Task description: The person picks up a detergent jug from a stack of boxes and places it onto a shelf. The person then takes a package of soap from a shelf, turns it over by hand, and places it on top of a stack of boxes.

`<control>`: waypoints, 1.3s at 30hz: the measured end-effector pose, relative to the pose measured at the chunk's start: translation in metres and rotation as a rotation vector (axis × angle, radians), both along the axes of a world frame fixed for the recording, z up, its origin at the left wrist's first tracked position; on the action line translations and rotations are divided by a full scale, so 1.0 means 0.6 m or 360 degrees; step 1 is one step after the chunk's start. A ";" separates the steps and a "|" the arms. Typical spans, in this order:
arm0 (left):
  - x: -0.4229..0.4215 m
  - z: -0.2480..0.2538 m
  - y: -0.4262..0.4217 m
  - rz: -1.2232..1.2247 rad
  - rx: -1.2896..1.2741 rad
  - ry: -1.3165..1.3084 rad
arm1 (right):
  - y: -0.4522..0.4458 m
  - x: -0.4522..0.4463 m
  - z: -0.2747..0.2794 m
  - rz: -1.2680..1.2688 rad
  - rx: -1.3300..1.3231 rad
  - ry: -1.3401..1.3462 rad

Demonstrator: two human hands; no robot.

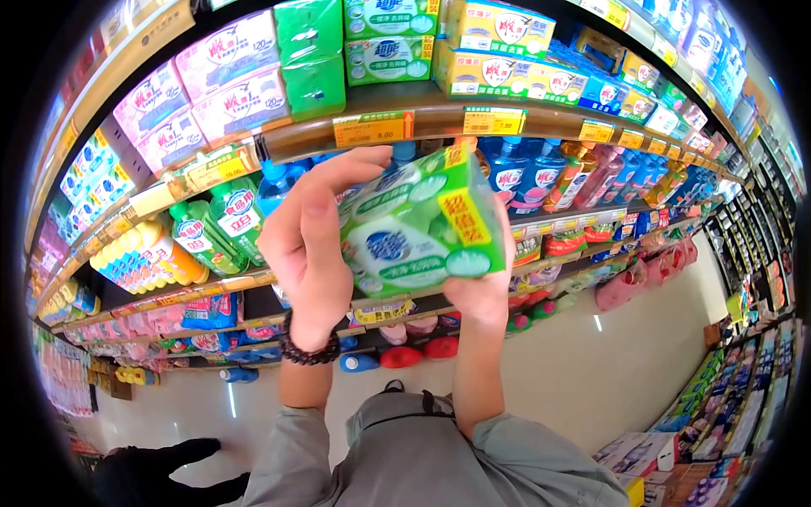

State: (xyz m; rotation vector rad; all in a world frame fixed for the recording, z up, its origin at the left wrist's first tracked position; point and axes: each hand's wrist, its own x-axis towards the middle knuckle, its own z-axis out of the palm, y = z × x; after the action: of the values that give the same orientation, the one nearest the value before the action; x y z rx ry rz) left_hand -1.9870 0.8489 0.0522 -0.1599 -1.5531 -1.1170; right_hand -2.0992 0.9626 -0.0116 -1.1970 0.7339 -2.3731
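A green and white soap pack (422, 224) with a yellow label is held up in front of the shelves, tilted. My left hand (317, 237) grips its left end, with the fingers curled over the top edge and a dark beaded bracelet on the wrist. At the right end, my right hand (490, 283) holds the pack from below and behind; most of its fingers are hidden by the pack. Similar green packs (389, 59) stand on the shelf above, beside pink boxes (228, 51) and yellow and white boxes (498, 29).
A shelf edge (308, 131) with orange price tags runs close behind my hands. Bottles (511, 173) line the shelf below it. Red basins (401, 357) sit low down. Another person in dark clothes (152, 473) is at the lower left. Stacked goods (710, 422) stand at the right.
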 end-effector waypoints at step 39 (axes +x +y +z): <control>0.076 -0.143 -0.005 -0.0426 -0.0023 -0.0029 | 0.021 0.112 -0.092 -0.0430 0.0323 0.0435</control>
State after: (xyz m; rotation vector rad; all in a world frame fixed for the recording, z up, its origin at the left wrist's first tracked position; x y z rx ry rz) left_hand -1.9417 0.8461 -0.0335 -0.3768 -1.5878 -1.3183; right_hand -2.0320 0.9755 -0.0669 -1.4247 1.2653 -2.2914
